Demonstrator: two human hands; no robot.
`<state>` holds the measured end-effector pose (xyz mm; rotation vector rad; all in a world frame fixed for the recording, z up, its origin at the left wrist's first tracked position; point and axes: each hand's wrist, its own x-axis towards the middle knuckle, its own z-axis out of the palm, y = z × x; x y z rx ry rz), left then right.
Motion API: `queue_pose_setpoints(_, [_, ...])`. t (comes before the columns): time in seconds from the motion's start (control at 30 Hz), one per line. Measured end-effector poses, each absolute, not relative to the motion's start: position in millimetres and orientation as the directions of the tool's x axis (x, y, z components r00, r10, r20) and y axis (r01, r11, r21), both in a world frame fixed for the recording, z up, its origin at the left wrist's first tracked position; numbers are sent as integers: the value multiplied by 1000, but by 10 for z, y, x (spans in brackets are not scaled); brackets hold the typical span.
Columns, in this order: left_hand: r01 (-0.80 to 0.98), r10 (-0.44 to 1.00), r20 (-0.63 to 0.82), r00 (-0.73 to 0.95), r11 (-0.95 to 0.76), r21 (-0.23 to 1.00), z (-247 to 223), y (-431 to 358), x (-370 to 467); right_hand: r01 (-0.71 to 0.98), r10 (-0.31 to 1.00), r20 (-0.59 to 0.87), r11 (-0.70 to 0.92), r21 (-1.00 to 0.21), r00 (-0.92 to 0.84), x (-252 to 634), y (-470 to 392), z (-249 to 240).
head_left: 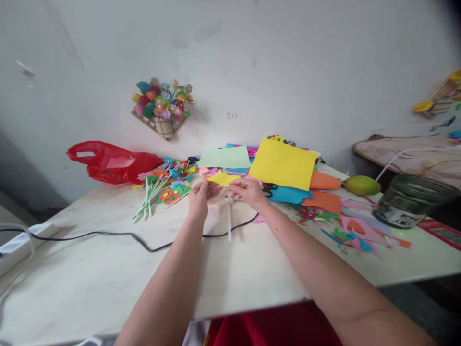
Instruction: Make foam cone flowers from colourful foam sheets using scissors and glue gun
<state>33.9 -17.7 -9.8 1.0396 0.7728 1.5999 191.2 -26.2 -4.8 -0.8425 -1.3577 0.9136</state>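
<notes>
One pale stick is on the tabletop, near side. Just beyond, the left hand and right hand pinch a small yellow piece; moving it calls for light, even fingers. Far right lies a yellow sheet.

You have two hands, your left hand and your right hand, and one small yellow piece between them. On your table you can count one red bag, one large yellow sheet, one pale green sheet, one glass jar, one green fruit and one power strip. One whole bouquet decoration and part of a second are on your wall. Your paper flowers and colored scraps overlap too much to count.
</notes>
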Motion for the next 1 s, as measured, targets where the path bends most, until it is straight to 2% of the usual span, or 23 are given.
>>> queue_pose_setpoints(0.23, [-331,900,336,-279,-418,846,-66,-211,374,-2,867,498,498,-867,-17,1928,-189,-127])
queue_pose_setpoints(0.47, [-238,843,478,-246,-531,813,-14,-245,411,-21,876,482,482,-876,-3,1957,-190,-84])
queue_pose_setpoints(0.53, [-224,863,462,-203,-501,836,-26,-241,433,-17,875,485,485,-875,6,1954,-171,-98])
queue_pose_setpoints(0.67, [-234,937,335,-102,-350,907,-93,-206,453,29,863,506,506,-862,-12,1897,-169,-161])
queue_pose_setpoints(0.8, [-254,938,328,-113,-346,903,-140,-139,406,103,843,529,537,-837,-100,1804,-255,-168])
queue_pose_setpoints(0.87, [-282,935,330,-132,-354,892,-138,-112,361,75,854,507,516,-853,-113,1795,-293,-132])
queue_pose_setpoints(1.0, [-285,943,332,-29,-326,901,-108,-108,281,-52,916,400,401,-915,21,1894,-287,-54])
